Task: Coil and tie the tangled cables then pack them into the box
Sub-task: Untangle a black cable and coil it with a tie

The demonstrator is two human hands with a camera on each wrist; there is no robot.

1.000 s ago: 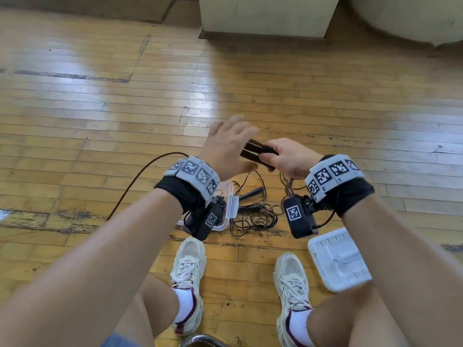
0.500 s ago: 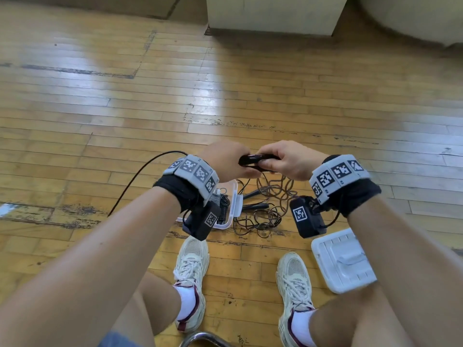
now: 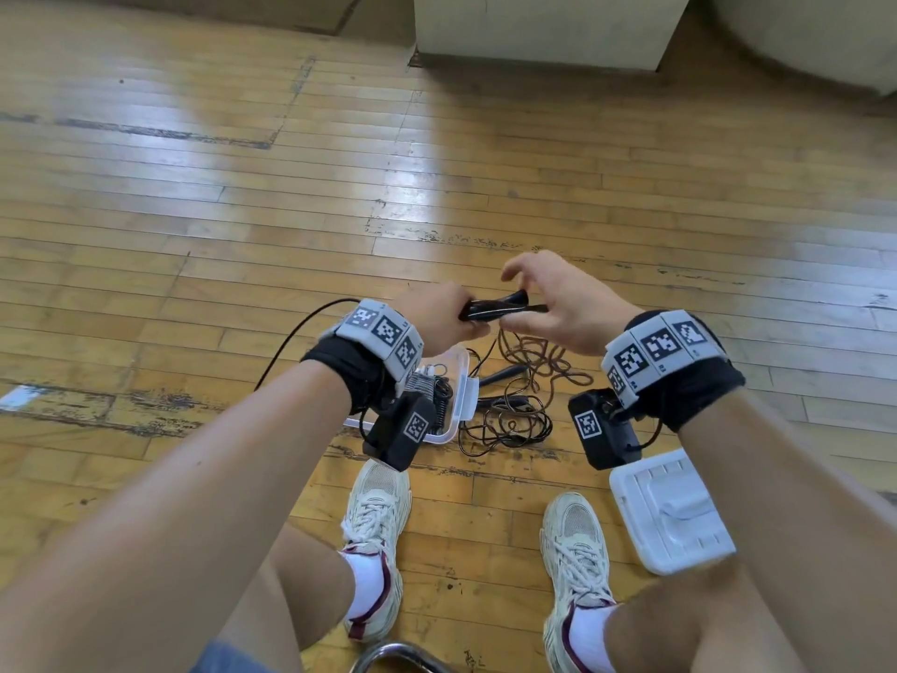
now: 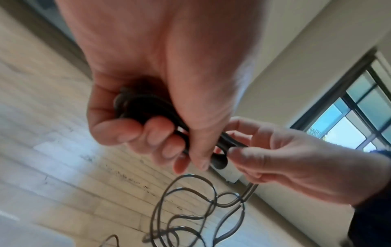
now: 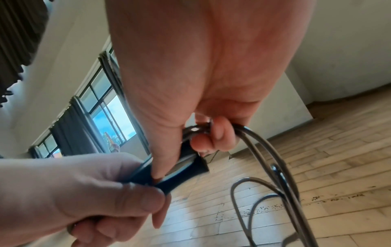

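Left hand (image 3: 434, 318) grips the coiled black cable (image 3: 490, 307); right hand (image 3: 558, 306) pinches its end.

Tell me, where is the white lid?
In the head view, the white lid lies flat on the wooden floor at lower right, beside the person's right shoe and under the right forearm.

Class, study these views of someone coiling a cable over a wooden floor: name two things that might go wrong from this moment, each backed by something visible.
1. The left hand grips the black coil while the right hand pinches only its end; a slip might let the loops spring open.
2. The cable's free length hangs into the tangled pile on the floor, beside the open box; pulling more in may tighten knots or drag other cables along.
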